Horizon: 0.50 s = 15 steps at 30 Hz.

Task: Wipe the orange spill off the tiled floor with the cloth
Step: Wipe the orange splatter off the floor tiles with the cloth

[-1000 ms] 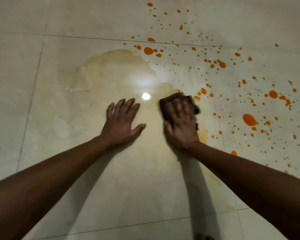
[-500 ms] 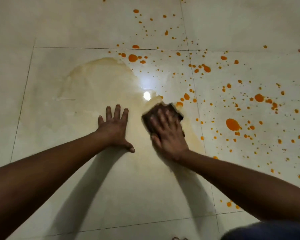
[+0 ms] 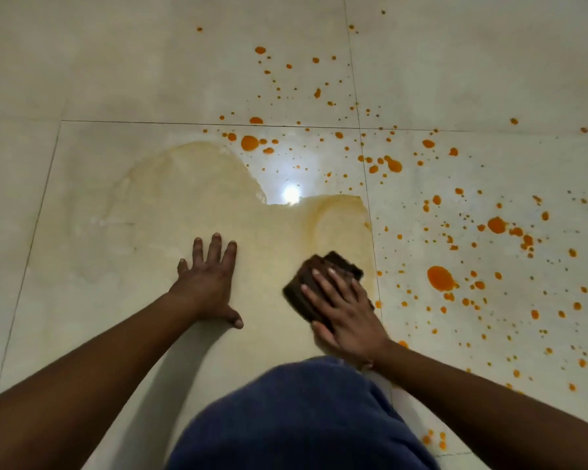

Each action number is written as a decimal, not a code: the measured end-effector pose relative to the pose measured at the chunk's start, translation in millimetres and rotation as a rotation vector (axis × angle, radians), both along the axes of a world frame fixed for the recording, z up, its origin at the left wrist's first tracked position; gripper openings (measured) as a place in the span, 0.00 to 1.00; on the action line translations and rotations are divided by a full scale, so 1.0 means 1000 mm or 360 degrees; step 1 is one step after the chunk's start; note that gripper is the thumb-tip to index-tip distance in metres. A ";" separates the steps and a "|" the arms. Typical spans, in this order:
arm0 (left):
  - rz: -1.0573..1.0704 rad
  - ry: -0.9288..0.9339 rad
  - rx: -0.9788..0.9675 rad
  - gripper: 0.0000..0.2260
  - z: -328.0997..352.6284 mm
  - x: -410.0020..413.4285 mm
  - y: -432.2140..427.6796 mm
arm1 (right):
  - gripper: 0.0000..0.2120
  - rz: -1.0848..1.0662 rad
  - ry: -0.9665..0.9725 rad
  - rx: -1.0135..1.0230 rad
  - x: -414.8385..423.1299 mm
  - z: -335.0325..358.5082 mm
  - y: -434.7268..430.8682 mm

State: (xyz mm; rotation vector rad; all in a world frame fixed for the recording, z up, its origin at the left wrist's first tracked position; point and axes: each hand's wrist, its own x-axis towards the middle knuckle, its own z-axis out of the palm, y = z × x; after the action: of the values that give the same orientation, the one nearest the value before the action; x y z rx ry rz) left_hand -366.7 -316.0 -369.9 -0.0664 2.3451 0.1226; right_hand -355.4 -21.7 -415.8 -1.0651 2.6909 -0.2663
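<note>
My right hand [image 3: 345, 315] presses flat on a folded dark brown cloth [image 3: 308, 283] on the pale tiled floor [image 3: 82, 79]. Its far corner sticks out past my fingers. My left hand [image 3: 207, 281] lies flat on the tile to the cloth's left, fingers apart, holding nothing. Orange spill drops [image 3: 440, 278] are scattered to the right of the cloth and beyond it. A wet, pale yellow smear [image 3: 184, 198] spreads over the tile beyond both hands.
A bright lamp reflection [image 3: 291, 194] shines on the wet tile beyond the cloth. Dark grout lines [image 3: 370, 205] cross the floor. My knee in blue fabric [image 3: 299, 418] fills the bottom centre.
My right hand has dragged the cloth back toward me, leaving a fresh curved smear beyond it. My left hand has slid back too. My blue-clad knee has come into view.
</note>
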 end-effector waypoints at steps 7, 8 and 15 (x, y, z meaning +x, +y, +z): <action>-0.0030 0.0240 0.0029 0.59 0.022 -0.036 -0.018 | 0.34 -0.0720 -0.0019 0.0012 -0.138 0.002 -0.100; -0.0012 0.0313 0.0025 0.60 0.019 -0.046 -0.029 | 0.33 -0.0531 -0.0007 -0.0003 -0.126 -0.002 -0.120; -0.0209 0.0391 -0.0145 0.63 0.022 -0.119 -0.124 | 0.32 -0.0264 0.0003 0.0106 -0.108 0.007 -0.038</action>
State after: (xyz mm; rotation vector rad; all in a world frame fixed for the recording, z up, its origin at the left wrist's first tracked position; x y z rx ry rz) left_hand -485.8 -439.7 -347.8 0.0612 2.5919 -0.0434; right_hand -463.8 -59.3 -408.7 -0.8250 2.7724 -0.2025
